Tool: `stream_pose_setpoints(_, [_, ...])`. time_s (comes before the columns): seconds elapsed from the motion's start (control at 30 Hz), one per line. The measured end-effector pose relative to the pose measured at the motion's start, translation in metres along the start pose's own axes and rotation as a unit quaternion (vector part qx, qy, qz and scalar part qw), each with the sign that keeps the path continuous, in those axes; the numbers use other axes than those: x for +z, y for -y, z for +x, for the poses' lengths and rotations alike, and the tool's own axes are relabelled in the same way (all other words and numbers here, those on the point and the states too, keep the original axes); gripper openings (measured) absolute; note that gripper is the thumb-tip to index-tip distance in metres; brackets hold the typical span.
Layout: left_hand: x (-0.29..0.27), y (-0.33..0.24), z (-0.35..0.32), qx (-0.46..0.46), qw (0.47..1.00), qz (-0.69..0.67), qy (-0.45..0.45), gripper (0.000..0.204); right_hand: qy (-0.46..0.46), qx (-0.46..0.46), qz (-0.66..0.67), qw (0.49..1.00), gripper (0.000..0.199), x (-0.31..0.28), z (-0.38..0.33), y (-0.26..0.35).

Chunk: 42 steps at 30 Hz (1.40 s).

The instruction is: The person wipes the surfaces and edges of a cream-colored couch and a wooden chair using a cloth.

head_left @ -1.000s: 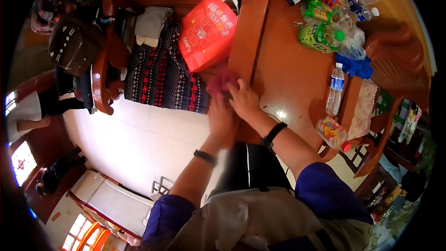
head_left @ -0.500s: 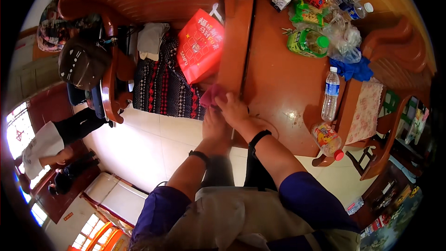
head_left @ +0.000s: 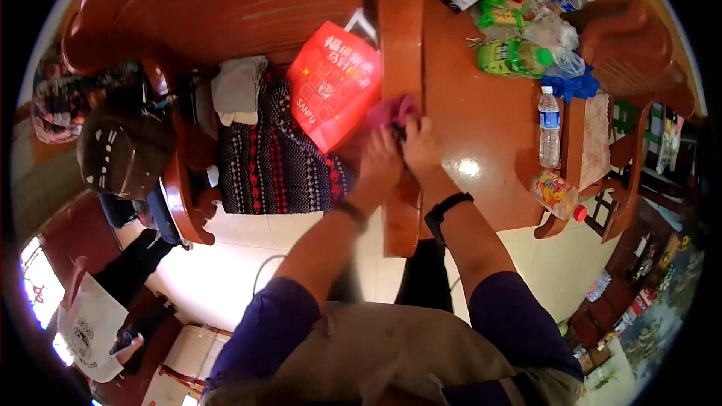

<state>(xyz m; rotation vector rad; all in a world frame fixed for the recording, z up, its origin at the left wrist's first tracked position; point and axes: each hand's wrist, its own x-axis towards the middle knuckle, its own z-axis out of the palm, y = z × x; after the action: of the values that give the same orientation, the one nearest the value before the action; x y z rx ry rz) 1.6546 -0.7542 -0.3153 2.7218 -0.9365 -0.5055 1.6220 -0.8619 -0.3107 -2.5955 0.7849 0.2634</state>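
Note:
A crumpled magenta cloth lies on the long reddish-brown wooden armrest in front of me. My left hand has its fingers bent together at the near side of the cloth. My right hand closes on the cloth's right edge, fingers curled. Something small and dark shows between the two hands, too blurred to name. Just left of the cloth leans a red paper bag with white handles, on a wooden bench seat.
A patterned black, white and red cloth covers the bench, with folded grey fabric behind. The wooden tabletop holds a water bottle, a green-capped bottle and snack packets. A person is at far left.
Both hands and the magenta cloth have moved right and a little farther along, from the armrest's left edge onto its top. The view has shifted as well.

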Motion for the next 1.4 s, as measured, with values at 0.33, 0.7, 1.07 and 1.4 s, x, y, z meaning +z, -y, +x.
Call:
stream_pose_setpoints(0.33, [-0.009,0.017,-0.003,-0.037,0.949,-0.284,0.133,0.058,-0.141,0.073,-0.066,0.985,0.056,0.001,-0.031,0.03])
stream_pose_setpoints(0.7, [-0.021,0.047,-0.065,0.009,0.842,-0.433,0.322,0.053,-0.017,0.077,-0.07,0.994,0.065,0.005,-0.117,0.042])
stream_pose_setpoints(1.07, [-0.03,0.053,0.084,0.031,0.888,-0.405,0.217,0.068,-0.176,0.062,-0.049,0.981,0.059,0.013,0.026,0.05])
stream_pose_setpoints(1.4, [-0.03,0.063,0.122,0.014,0.935,-0.354,0.012,0.045,-0.223,-0.004,-0.05,0.973,0.054,0.004,0.085,0.056])
